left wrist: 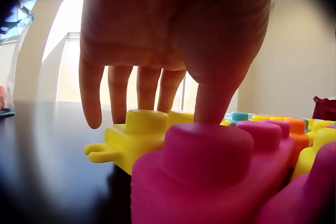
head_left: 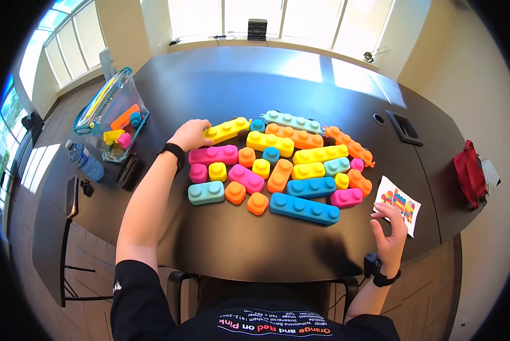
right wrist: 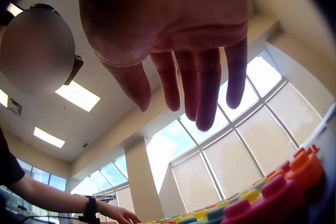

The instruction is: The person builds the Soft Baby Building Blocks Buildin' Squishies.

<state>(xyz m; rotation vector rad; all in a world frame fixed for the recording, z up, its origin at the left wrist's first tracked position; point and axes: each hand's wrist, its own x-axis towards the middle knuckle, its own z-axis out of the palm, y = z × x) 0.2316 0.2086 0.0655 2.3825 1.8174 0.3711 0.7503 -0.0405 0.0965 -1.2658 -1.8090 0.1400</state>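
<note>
The yellow block (head_left: 226, 132) is right at the left hand (head_left: 190, 136), with its left end between the thumb and the other fingers. Its long side runs away from that hand, to the right and a bit toward the windows (head_left: 306, 20). The left hand is much nearer to it. The right hand (head_left: 390, 227) is well apart from it, far off to its right and closer to the person.

The left fingers are about as wide apart as the block is thick. They grip it — thumb on the near side, fingers reaching down the far side. In the left wrist view the little finger hangs past the end with the hooks, and the thumb tip hides behind the long pink block (head_left: 213, 154), so I can't tell just where it presses.

The right fingers are loose and wide, and they hold nothing. From the head they show over the card (head_left: 401, 199), but I can't tell if they touch it.

On the worktop (head_left: 226, 244), the long pink block lies just on the near side of the yellow block. A small blue block (head_left: 257, 125) is just beside its right end. More blocks (head_left: 304, 208) lie to its right and nearer the person — and the clear bag (head_left: 121, 94) stands to its left.
</note>
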